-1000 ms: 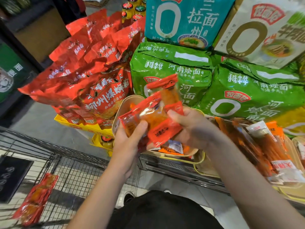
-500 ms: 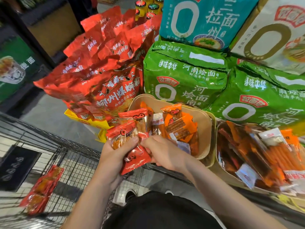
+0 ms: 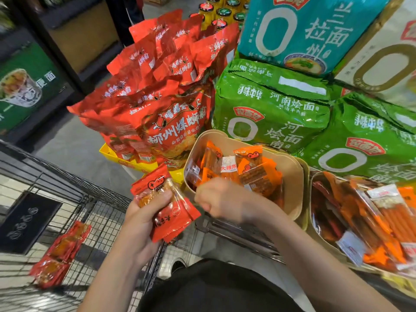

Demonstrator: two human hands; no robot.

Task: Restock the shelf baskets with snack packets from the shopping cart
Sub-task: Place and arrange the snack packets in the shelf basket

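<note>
We begin with the big stock on the shelf: green noodle multipacks (image 3: 270,106) stand stacked behind the baskets, with a teal noodle pack (image 3: 299,30) above them and a leaning heap of red noodle bags (image 3: 157,104) to their left, resting in a yellow tray (image 3: 112,155).

Next comes the wire shopping cart (image 3: 74,199) at lower left. On its mesh floor lies a small bunch of red snack packets (image 3: 59,255), well apart from the hands.

In front of the green packs sits a tan, round-cornered basket (image 3: 290,181) holding orange and red snack packets (image 3: 247,172), some upright, some tilted, with clear windows showing reddish-brown strips. Just beside it on the right is a second basket (image 3: 315,212) filled with longer orange stick snacks (image 3: 387,221).

Our left hand (image 3: 144,212) is raised over the cart's edge, just left of the tan basket. It grips a small stack of red packets (image 3: 168,203), each with a clear middle window, a black cartoon mark at the top and red sealed ends; the thumb presses across the front of the stack and the fingers wrap behind it.

Our right hand (image 3: 218,199) hangs at the near rim of the tan basket, blurred by motion. Its fingers look curled inward, knuckles up, close to the held stack, but we cannot tell whether they pinch anything.
</note>
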